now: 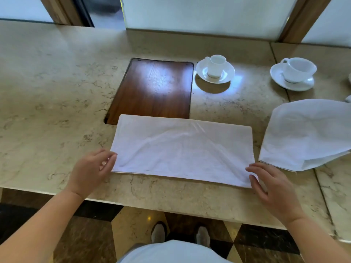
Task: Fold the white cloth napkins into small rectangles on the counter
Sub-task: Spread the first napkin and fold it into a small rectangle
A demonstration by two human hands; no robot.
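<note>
A white cloth napkin (pixel 182 149) lies folded in half as a wide rectangle on the marble counter (pixel 57 92), its fold along the far edge. My left hand (pixel 93 169) rests at its near left corner, fingertips touching the cloth's edge. My right hand (pixel 269 186) is at the near right corner, fingers spread and touching that corner. Neither hand has the cloth lifted. A second white napkin (pixel 307 133) lies loosely folded to the right, near the counter's right side.
A dark wooden panel (pixel 155 88) is set into the counter behind the napkin. Two white cups on saucers stand behind: one (pixel 215 69) beside the panel, one (pixel 294 73) farther right. The counter's front edge runs just below my hands.
</note>
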